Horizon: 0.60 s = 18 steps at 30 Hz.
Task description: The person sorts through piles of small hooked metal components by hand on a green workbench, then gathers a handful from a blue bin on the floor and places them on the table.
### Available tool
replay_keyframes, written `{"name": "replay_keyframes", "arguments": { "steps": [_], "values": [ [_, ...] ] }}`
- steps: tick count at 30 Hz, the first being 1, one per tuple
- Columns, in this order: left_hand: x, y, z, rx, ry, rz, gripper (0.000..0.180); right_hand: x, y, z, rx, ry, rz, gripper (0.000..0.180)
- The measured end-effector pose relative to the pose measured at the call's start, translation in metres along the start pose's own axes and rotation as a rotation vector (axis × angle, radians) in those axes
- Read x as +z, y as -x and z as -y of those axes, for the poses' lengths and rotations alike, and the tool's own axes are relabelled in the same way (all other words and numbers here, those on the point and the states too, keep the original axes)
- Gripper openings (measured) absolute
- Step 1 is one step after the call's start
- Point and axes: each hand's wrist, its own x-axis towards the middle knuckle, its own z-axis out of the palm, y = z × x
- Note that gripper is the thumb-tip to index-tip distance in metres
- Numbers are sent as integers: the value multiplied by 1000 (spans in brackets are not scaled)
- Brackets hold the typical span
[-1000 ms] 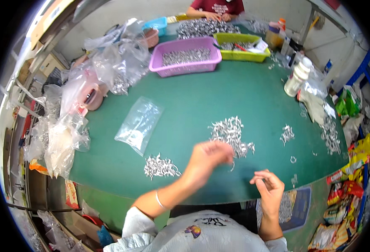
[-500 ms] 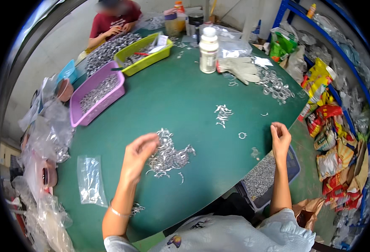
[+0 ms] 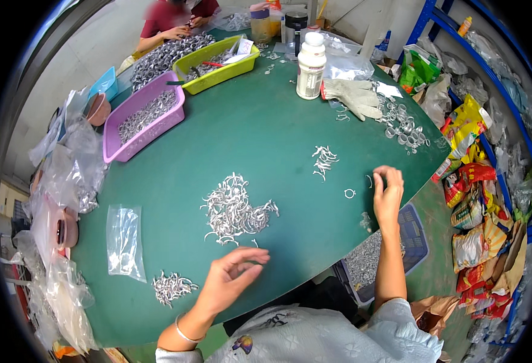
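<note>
My left hand (image 3: pixel 233 275) hovers at the table's near side, fingers stretched and thumb apart, with nothing visible in it. Just beyond its fingertips lies a small curved silver piece (image 3: pixel 254 242), beside a large heap of similar thin curved metal pieces (image 3: pixel 233 209). A smaller heap (image 3: pixel 174 287) sits left of my left wrist. Toward the right edge, my right hand (image 3: pixel 389 193) has its fingers curled down; what they hold, if anything, is hidden. A curved silver piece (image 3: pixel 370 181) shows right beside those fingertips, and a silver ring (image 3: pixel 350 193) lies further left.
Another small heap (image 3: pixel 324 161) lies farther back. A purple basin (image 3: pixel 178 115), a yellow-green basin (image 3: pixel 251 60), a white bottle (image 3: pixel 311 66) and a glove (image 3: pixel 353 97) stand or lie beyond. A clear bag (image 3: pixel 125 242) is at left; a dark crate (image 3: pixel 416 230) stands below the right edge.
My left hand has left the large heap and come nearer to me, uncovering the heap. My right hand has shifted left, closer to the ring. The view has tilted slightly.
</note>
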Motion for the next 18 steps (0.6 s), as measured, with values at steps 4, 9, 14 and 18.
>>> {"name": "replay_keyframes", "arguments": {
  "steps": [4,9,14,18],
  "values": [
    [14,11,4,35,5,23,27,1,-3,-13,-43,233,57,11],
    [18,19,15,33,17,-10,28,4,0,-20,-4,217,140,12],
    [26,23,23,109,40,-61,33,-9,21,56,496,-968,306,6],
    [51,16,20,216,129,-108,42,-20,49,119,588,-1402,477,12]
  ]
}}
